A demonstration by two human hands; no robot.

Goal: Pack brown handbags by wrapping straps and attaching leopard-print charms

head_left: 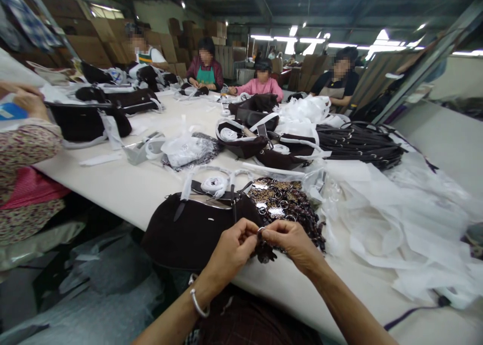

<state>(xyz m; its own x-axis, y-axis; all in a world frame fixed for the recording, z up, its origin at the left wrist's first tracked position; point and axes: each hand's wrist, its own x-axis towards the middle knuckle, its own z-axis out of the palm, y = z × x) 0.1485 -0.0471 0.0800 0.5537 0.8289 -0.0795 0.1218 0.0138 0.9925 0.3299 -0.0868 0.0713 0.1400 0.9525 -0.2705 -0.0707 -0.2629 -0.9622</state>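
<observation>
My left hand and my right hand meet at the table's front edge, fingers pinched together. Between them is a small metal key ring, with a dark dangling charm hanging below it. Just left of my hands lies a dark brown handbag, its handles wrapped in white material and a white roll resting by its top. Right behind my fingers spreads a pile of key ring charms, with dark and tan pieces, shiny plates and rings.
Several dark bags with white-wrapped handles stand farther back. Black straps are heaped at the right, beside crumpled white wrapping sheets. A plastic-wrapped bundle lies left of centre. Co-workers sit around the table; a person's sleeve is at left.
</observation>
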